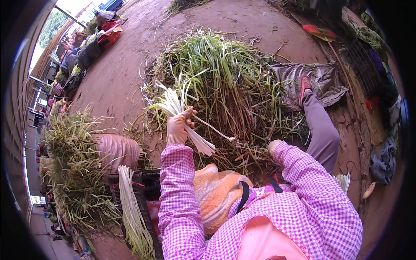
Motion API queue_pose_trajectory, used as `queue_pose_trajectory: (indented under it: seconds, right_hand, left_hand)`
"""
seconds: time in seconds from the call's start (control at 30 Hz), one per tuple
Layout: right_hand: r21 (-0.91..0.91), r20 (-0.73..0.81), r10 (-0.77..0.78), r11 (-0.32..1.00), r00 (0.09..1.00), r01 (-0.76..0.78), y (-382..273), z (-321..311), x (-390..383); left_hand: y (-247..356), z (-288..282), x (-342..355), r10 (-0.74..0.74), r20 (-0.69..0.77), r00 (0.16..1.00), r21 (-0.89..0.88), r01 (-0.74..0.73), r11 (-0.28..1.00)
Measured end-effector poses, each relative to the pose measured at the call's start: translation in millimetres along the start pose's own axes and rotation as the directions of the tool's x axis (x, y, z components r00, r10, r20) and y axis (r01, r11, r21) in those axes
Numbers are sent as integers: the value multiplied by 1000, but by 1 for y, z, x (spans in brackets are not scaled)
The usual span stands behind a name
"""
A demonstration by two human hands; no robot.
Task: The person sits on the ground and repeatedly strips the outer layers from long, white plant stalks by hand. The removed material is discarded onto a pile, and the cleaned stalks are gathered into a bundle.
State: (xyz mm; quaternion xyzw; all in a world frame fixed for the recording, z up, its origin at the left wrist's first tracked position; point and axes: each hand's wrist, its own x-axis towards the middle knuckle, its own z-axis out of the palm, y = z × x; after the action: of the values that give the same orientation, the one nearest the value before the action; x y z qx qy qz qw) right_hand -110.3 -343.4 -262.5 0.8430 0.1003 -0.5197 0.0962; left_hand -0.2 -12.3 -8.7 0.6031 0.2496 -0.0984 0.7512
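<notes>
My left hand (178,125) is closed round a bunch of slim white chive-like stalks (200,141). Their even lower ends point down to the right, and their tops fan out up to the left. One thin stalk sticks out sideways toward the right. My right hand (274,147) is down at the lower right edge of a big heap of green leaves and brown stems (225,82). It looks rounded and closed, but its fingertips are hidden, so what it holds cannot be made out. Both arms wear checked sleeves.
On the left, a tied bundle of pale stalks (132,208) lies over a dark crate (151,178), beside a heap of greens (78,173). An orange-and-white towel (219,190) covers my lap. My outstretched leg (320,130) and a grey sheet (323,84) border the heap's right side.
</notes>
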Motion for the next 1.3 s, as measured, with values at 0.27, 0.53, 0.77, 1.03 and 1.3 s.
queue_pose_trajectory:
  seconds: [0.27,0.53,0.77,1.03,1.3]
  right_hand:
    - [728,-684,31,-50,729,684,-47,-164,-84]
    - [550,-712,-73,-677,699,489,-94,-222,-85]
    - [525,-635,80,-685,768,505,-101,-206,-69]
    - [423,-747,255,-530,614,735,-97,-187,-72]
    - [338,-849,-157,-896,505,289,-84,-151,-68]
  left_hand:
    - [-28,20,-1,-109,95,989,86,101,991]
    - [-48,25,1,-94,110,989,175,73,982]
    - [-51,25,2,-119,112,987,189,96,977]
    - [-50,35,-8,-151,96,984,198,130,972]
    - [-53,32,-1,-187,146,971,236,149,960]
